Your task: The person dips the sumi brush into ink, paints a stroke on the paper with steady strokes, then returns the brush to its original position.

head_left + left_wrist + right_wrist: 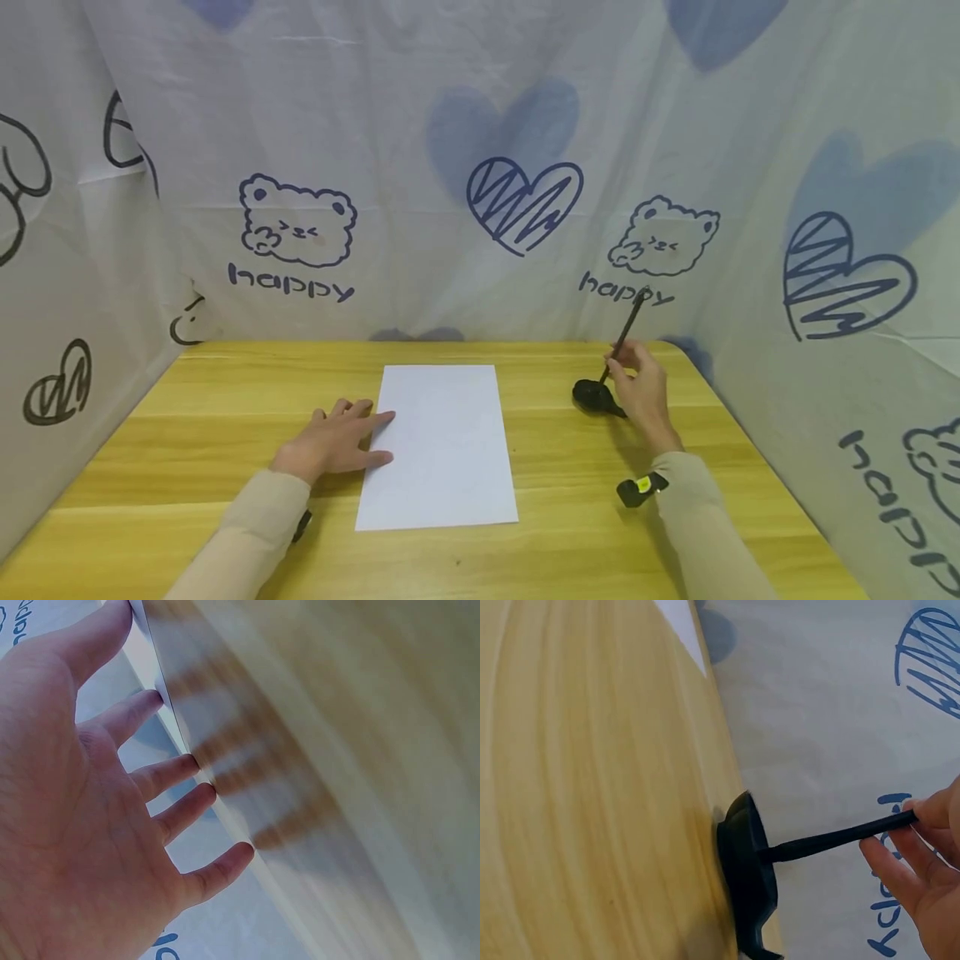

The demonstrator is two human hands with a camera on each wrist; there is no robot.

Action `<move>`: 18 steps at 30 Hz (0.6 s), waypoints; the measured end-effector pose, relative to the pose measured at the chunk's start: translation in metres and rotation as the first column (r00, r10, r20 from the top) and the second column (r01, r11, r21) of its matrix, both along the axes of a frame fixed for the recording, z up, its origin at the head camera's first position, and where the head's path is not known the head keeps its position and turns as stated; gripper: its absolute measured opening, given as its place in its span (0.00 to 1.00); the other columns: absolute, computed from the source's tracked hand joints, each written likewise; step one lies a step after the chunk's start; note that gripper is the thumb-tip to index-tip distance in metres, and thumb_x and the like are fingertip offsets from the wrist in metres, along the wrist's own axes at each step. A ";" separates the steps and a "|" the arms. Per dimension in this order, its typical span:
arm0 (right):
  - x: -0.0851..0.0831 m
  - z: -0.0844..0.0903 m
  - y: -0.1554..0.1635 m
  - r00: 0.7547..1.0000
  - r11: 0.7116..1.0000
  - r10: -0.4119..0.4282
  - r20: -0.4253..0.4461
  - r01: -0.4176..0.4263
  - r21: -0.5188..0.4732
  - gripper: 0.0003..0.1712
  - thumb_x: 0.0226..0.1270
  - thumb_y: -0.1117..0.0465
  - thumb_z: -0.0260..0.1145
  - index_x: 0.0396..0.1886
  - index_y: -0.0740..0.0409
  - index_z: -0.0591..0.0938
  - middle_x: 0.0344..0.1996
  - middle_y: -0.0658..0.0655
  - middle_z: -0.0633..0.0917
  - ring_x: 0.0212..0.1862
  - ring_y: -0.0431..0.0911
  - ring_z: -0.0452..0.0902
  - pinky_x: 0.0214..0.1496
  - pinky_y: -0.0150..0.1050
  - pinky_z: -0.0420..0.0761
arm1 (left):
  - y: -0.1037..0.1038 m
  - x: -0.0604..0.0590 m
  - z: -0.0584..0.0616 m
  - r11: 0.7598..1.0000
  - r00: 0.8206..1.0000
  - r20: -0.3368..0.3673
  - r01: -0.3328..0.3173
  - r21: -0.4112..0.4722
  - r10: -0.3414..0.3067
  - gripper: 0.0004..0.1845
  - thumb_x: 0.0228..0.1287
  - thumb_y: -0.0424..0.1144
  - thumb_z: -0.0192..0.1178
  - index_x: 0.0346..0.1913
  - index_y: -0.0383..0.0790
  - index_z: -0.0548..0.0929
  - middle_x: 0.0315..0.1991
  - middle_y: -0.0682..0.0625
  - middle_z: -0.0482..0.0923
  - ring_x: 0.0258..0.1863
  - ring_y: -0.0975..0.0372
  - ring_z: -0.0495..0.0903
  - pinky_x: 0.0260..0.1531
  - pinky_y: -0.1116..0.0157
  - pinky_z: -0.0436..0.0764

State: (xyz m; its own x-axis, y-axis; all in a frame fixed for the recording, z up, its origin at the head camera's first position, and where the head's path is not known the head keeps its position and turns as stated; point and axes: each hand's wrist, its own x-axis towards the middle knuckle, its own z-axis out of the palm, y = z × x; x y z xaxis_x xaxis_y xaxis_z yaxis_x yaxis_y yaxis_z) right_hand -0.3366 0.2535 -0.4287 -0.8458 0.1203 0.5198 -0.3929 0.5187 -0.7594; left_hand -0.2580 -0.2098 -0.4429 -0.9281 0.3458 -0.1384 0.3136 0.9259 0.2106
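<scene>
A white sheet of paper [442,450] lies on the table in front of me. My left hand [333,440] rests at its left edge, fingers spread, with thumb and forefinger tips on the sheet; the left wrist view shows the same hand [97,787] from the palm side. To the right, my right hand [641,387] pinches a thin black brush [626,329] by its shaft between thumb and fingers. The brush leans up and away, its lower end hidden in a small black spoon-shaped dish [592,397]. In the right wrist view the dish [746,877] sits on the tabletop.
The wood-grain table [555,550] ends at a pale cloth wall [405,250] printed with hearts, bears and "happy". Cloth also hangs along both sides. A small black device [641,489] is strapped at my right wrist.
</scene>
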 end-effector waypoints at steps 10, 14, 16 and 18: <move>0.000 -0.006 0.002 0.999 0.997 -0.026 -0.047 0.029 0.070 0.12 0.72 0.72 0.64 0.54 0.66 0.80 0.43 0.66 0.88 0.48 0.60 0.87 0.44 0.29 0.87 | 0.000 0.000 -0.001 1.000 1.000 -0.007 0.000 -0.002 0.000 0.41 0.68 0.66 0.60 0.78 0.51 0.68 0.78 0.33 0.61 0.75 0.32 0.59 0.66 0.23 0.57; 0.001 -0.005 0.002 0.999 0.997 -0.033 -0.037 0.035 0.066 0.13 0.73 0.71 0.64 0.55 0.65 0.79 0.44 0.66 0.88 0.48 0.58 0.87 0.42 0.19 0.82 | -0.001 -0.002 -0.003 1.000 1.000 -0.008 0.001 -0.004 -0.001 0.41 0.68 0.67 0.59 0.78 0.51 0.68 0.78 0.33 0.61 0.76 0.32 0.59 0.66 0.24 0.58; 0.002 -0.004 0.002 0.999 0.998 -0.035 -0.030 0.037 0.058 0.13 0.73 0.71 0.63 0.55 0.65 0.79 0.44 0.66 0.88 0.49 0.58 0.87 0.42 0.18 0.81 | -0.001 -0.002 -0.003 1.000 1.000 -0.006 0.001 -0.005 -0.001 0.41 0.68 0.67 0.59 0.78 0.52 0.68 0.79 0.33 0.61 0.76 0.32 0.59 0.67 0.24 0.57; 0.002 -0.003 0.002 0.999 0.997 -0.043 -0.026 0.044 0.059 0.14 0.74 0.70 0.64 0.56 0.65 0.79 0.44 0.66 0.88 0.49 0.58 0.86 0.41 0.13 0.76 | 0.000 -0.003 -0.003 1.000 1.000 -0.007 0.002 -0.007 -0.002 0.41 0.68 0.67 0.59 0.78 0.52 0.68 0.78 0.33 0.61 0.76 0.32 0.60 0.66 0.24 0.58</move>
State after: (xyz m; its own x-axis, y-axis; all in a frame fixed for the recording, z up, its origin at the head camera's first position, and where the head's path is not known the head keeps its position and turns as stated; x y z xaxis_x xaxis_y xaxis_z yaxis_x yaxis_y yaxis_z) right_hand -0.3347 0.2556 -0.4315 -0.8270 0.1253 0.5480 -0.3873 0.5795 -0.7170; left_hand -0.2606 -0.2102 -0.4456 -0.9282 0.3470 -0.1345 0.3172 0.9267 0.2016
